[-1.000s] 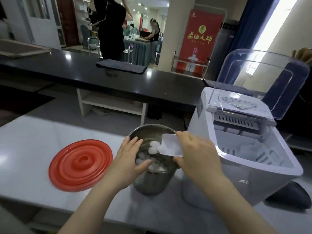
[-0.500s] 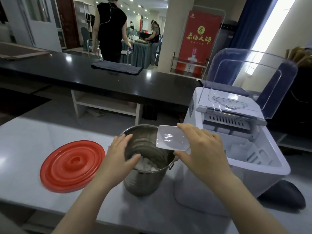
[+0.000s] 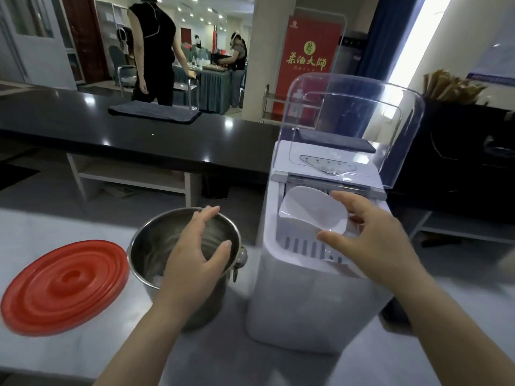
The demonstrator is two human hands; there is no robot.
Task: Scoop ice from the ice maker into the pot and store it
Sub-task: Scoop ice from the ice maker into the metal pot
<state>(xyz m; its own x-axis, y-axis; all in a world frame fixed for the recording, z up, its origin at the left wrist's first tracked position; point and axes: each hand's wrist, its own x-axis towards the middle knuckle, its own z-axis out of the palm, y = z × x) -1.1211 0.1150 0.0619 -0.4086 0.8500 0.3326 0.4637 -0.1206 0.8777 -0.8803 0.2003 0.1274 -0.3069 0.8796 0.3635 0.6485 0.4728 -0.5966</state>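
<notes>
A steel pot (image 3: 156, 246) stands on the white counter, a little ice showing at its bottom. My left hand (image 3: 195, 254) hovers over the pot's mouth with fingers spread and relaxed, holding nothing. To the right is the white ice maker (image 3: 295, 302) with its clear lid (image 3: 362, 118) raised. My right hand (image 3: 373, 240) holds a clear plastic scoop (image 3: 312, 210) by its back end, over the ice maker's open basket. The scoop looks empty. The pot's red lid (image 3: 64, 285) lies flat on the counter to the left.
A black counter (image 3: 139, 135) with a folded dark cloth (image 3: 153, 112) runs across behind. Several people stand in the room beyond. A red banner (image 3: 306, 57) stands behind the ice maker. Dark furniture fills the right side.
My right hand tipped the ice into the pot, then carried the empty scoop right, over the ice maker's basket. My left hand lifted off the pot's rim.
</notes>
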